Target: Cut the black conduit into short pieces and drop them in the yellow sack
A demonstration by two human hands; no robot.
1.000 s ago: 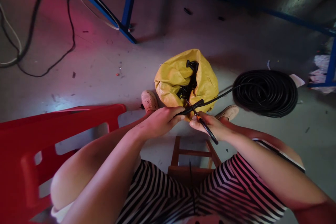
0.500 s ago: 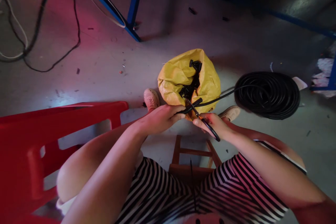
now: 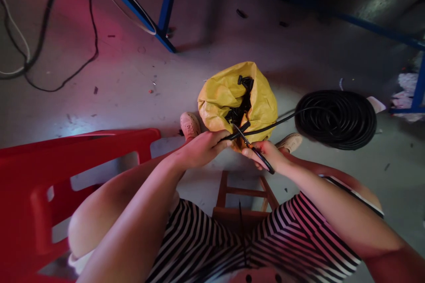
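Observation:
My left hand (image 3: 214, 143) is closed around black tubing (image 3: 265, 130) whose free end pokes out beyond my fingers. From there the tubing runs right to a large black coil (image 3: 335, 119) on the floor. My right hand (image 3: 264, 152) grips a pair of scissors (image 3: 265, 162) by dark handles with a bit of orange near the pivot. The blades cross the tubing just right of my left fingers; whether they are closed on it I cannot tell. Right beneath both hands stands a yellow sack (image 3: 215, 93), its mouth folded open over short black pieces (image 3: 246, 101).
A red plastic chair (image 3: 116, 141) is close on my left. Below my hands, a small wooden stool (image 3: 245, 191) shows between my legs. Blue metal frame legs (image 3: 168, 4) stand ahead, with loose cables (image 3: 94, 31) on the floor at far left.
The tubing's end and the scissors have shifted slightly against each other, the end now sticking out less beyond the blades. Both hands keep their hold. The whole view has slid a little left.

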